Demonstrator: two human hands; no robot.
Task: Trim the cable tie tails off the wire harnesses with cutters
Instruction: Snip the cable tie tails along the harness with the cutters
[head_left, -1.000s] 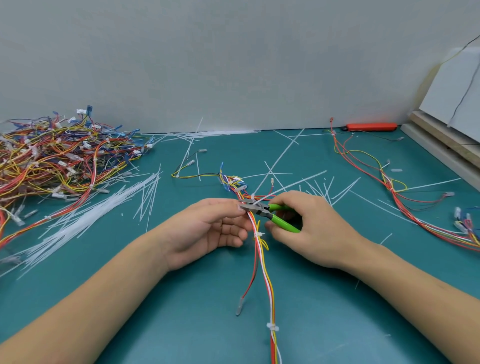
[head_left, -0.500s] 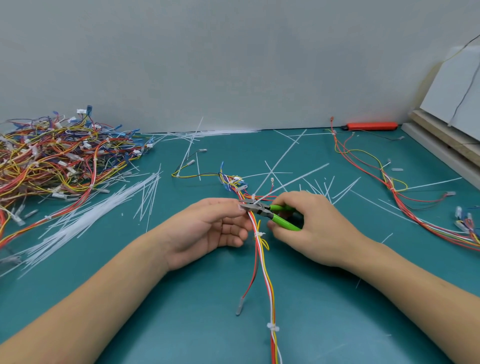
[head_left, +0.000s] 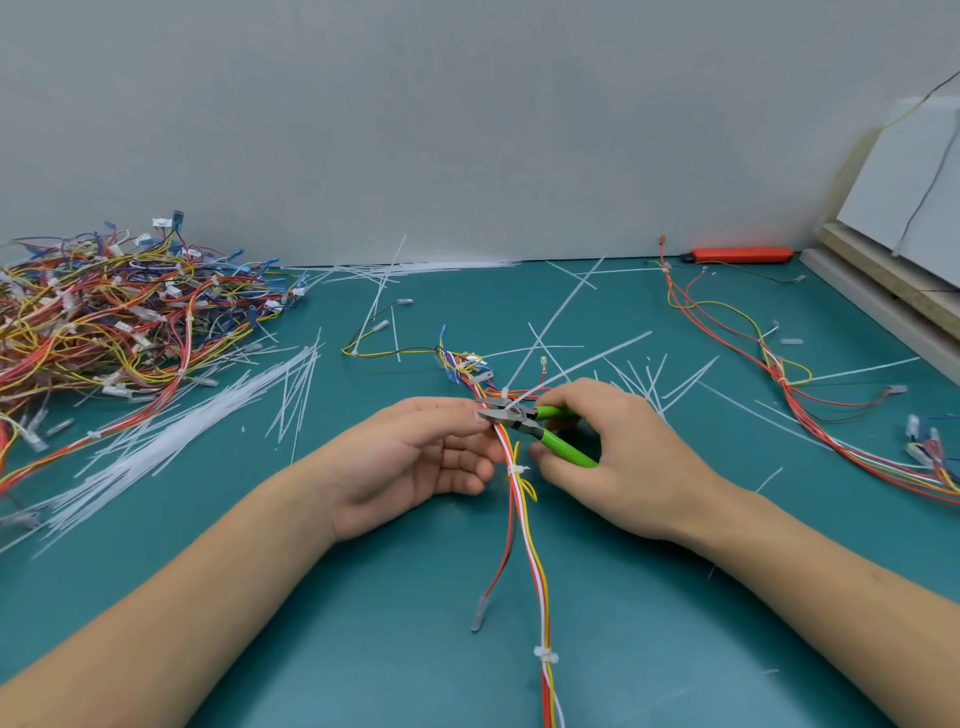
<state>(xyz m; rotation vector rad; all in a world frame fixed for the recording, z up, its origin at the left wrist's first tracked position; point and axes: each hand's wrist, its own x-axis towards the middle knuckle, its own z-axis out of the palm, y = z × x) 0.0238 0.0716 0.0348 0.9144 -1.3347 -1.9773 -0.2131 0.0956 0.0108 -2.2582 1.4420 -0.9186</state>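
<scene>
A wire harness (head_left: 530, 540) of red, white, yellow and orange wires runs from the table's middle toward me on the teal mat. My left hand (head_left: 410, 457) lies palm up beside it, fingertips holding the bundle near the cutter tip. My right hand (head_left: 618, 457) grips green-handled cutters (head_left: 540, 428), whose jaws sit at a white cable tie on the harness. A long white tie tail (head_left: 576, 369) sticks out from that tie toward the back right. Two more ties (head_left: 517, 470) (head_left: 543, 653) sit lower on the bundle with short stubs.
A big heap of harnesses (head_left: 104, 322) fills the left. Loose white ties (head_left: 171, 431) lie beside it and cut tails are scattered across the mat. Another harness (head_left: 810, 395) lies at the right. An orange tool (head_left: 743, 254) rests by the wall; boards (head_left: 893, 291) stand at the far right.
Hardly anything has moved. The cutters' jaws stay at the same tie and the long tail has shifted only slightly.
</scene>
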